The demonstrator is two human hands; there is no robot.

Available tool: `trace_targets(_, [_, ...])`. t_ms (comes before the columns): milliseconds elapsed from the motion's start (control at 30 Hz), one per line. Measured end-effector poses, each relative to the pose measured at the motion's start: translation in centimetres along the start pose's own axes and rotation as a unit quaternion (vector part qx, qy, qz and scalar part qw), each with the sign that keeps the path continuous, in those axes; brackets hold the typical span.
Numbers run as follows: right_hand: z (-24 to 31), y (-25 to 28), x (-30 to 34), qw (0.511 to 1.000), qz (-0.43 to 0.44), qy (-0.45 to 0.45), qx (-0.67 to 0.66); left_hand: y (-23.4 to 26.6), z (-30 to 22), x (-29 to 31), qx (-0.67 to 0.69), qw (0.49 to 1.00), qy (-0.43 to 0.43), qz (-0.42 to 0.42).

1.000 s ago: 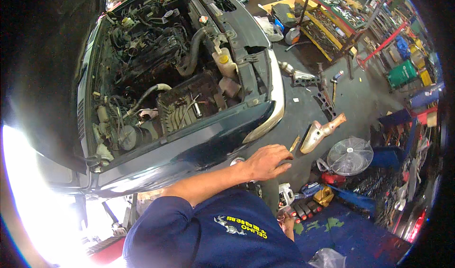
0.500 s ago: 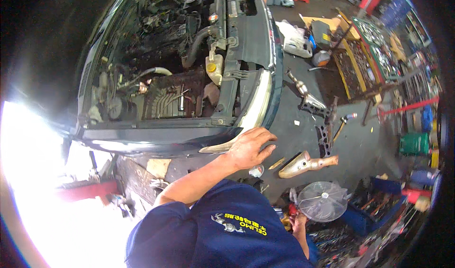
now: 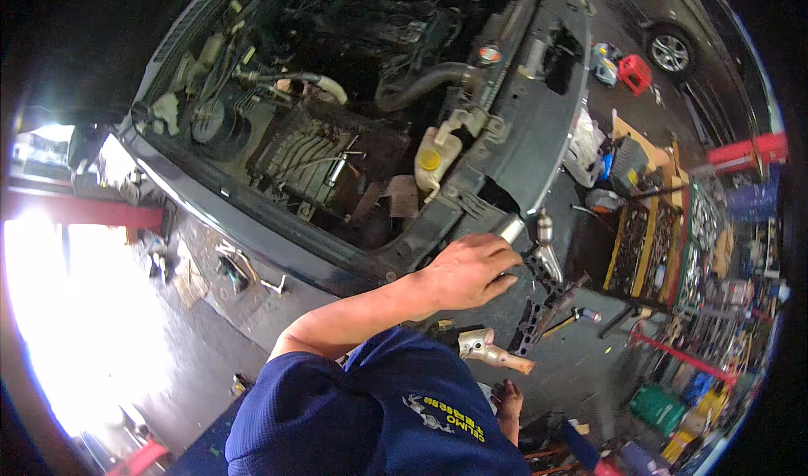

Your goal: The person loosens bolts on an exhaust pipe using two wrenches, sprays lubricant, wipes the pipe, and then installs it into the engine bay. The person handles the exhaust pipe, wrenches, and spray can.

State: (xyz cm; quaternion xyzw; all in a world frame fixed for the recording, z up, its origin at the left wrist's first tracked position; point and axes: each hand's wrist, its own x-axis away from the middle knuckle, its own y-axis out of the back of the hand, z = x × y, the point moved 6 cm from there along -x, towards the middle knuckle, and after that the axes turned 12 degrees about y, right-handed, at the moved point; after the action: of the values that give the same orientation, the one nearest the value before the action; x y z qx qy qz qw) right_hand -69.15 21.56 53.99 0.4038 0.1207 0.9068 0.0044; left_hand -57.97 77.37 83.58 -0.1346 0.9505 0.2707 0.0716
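Observation:
My left hand (image 3: 473,270) reaches over the car's front corner, beside the headlight (image 3: 510,227). Its fingers bend loosely with the thumb apart, and nothing shows in them; whether the palm touches the car is hidden. Low at my side hangs my right hand (image 3: 507,402), partly covered by my shirt, fingers loosely bent and seemingly empty. Ahead of the left hand lies the open engine bay, with a whitish plastic reservoir (image 3: 438,160) under a yellow cap. A ratchet-like metal tool (image 3: 338,170) lies on the ribbed engine part (image 3: 290,160).
On the floor to the right lie a metal exhaust piece (image 3: 492,351), a catalytic converter pipe (image 3: 547,244) and a hammer (image 3: 574,320). Behind them stand a tray of tools (image 3: 640,249) and a red stand (image 3: 686,354). A red container (image 3: 634,74) and another car (image 3: 707,47) are farther off.
The view has swung, so the car appears tilted and the fan has left the picture. My left hand stays by the headlight, fingers more bent. My right hand shows lower at my side.

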Motion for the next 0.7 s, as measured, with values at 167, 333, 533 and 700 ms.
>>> trace_targets(167, [11.9,-5.6,-5.6,0.959,0.130,0.156,0.200,5.3,4.0,-0.8,-0.051,0.997,0.045,-0.039])
trace_targets(333, [24.7,-10.5,-11.7,0.933,0.121,0.229,0.250,11.3,9.3,0.1,-0.096,0.976,0.145,-0.132])
trace_targets(533, [32.6,-20.3,-13.0,0.912,0.197,0.220,0.284,12.3,11.6,0.4,-0.133,0.959,0.205,-0.145])
trace_targets(700, [31.9,-23.9,-13.6,0.855,0.245,0.238,0.390,12.6,12.3,0.2,-0.157,0.947,0.246,-0.133])
